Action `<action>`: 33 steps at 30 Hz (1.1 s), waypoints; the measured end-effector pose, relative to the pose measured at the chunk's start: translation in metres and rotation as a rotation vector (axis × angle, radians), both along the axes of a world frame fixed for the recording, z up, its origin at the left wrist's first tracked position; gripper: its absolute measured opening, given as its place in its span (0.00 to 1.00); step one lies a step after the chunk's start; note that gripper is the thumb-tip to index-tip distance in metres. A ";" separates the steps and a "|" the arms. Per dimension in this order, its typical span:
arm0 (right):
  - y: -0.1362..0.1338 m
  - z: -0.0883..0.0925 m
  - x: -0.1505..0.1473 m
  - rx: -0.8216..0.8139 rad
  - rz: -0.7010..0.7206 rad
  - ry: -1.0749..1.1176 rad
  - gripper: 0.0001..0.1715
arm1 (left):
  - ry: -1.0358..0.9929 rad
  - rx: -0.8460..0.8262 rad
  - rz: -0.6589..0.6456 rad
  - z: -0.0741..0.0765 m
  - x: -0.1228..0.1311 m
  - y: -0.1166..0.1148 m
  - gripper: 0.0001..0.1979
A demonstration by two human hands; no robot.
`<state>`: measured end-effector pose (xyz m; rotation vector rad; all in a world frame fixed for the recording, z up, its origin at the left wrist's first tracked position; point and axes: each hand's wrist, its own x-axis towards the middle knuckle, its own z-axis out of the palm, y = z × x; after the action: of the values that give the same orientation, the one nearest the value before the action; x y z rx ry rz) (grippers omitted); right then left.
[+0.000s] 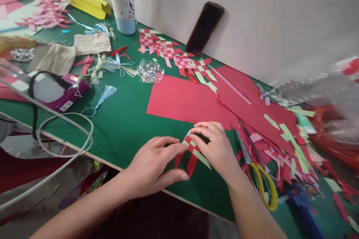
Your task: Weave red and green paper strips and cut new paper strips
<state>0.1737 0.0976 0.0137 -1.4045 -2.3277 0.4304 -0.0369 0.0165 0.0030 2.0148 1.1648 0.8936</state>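
A small woven piece of red and pale green paper strips (193,152) lies on the green table (126,123) near its front edge. My left hand (153,166) rests flat beside it, fingers stretched out, fingertips touching the piece's left side. My right hand (215,146) presses down on its right side, fingers bent and pinching the top corner. Loose strip ends stick out below between the two hands.
A red paper sheet (185,101) lies just behind the hands. Yellow-handled scissors (259,171) sit to the right amid red and green scraps. Woven pieces (171,50), a phone (204,27), a bottle (122,2), a bag of googly eyes (150,71) and a white cable (64,134) lie around.
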 end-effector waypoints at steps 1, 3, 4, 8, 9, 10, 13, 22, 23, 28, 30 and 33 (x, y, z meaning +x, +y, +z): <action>0.000 0.000 0.000 -0.003 0.000 0.000 0.07 | 0.025 0.009 0.004 -0.001 0.000 0.000 0.27; 0.001 0.000 0.000 0.001 0.001 0.006 0.07 | 0.069 0.026 0.013 -0.001 0.001 0.000 0.26; 0.001 0.000 0.000 0.003 0.002 0.009 0.07 | 0.084 0.037 0.018 0.000 0.001 0.000 0.25; 0.001 -0.001 0.002 0.009 0.010 0.013 0.07 | 0.122 0.067 0.023 0.002 0.002 0.001 0.22; 0.001 -0.001 0.002 0.014 0.013 0.013 0.07 | 0.127 0.071 0.026 0.002 0.002 0.001 0.21; 0.001 -0.001 0.002 0.019 0.016 0.012 0.07 | 0.129 0.076 0.029 0.002 0.003 0.002 0.21; 0.000 -0.002 0.003 0.033 0.024 0.013 0.07 | 0.130 0.082 0.035 0.001 0.003 0.002 0.19; 0.001 -0.002 0.003 0.003 0.006 0.037 0.03 | 0.137 0.082 0.040 0.000 0.004 0.001 0.18; 0.001 -0.001 0.002 0.006 0.011 0.034 0.03 | 0.138 0.080 0.041 0.000 0.004 0.001 0.17; 0.000 0.000 0.002 0.042 0.033 0.011 0.03 | 0.147 0.080 0.038 -0.001 0.004 0.001 0.18; 0.000 0.000 0.002 0.044 0.038 0.011 0.03 | 0.151 0.086 0.038 -0.002 0.004 0.001 0.18; 0.000 0.000 0.003 0.033 0.035 0.020 0.03 | 0.150 0.098 0.043 -0.003 0.004 0.000 0.18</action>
<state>0.1771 0.0976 0.0138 -1.3400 -2.3363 0.4116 -0.0333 0.0168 0.0002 2.1749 1.2716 0.8479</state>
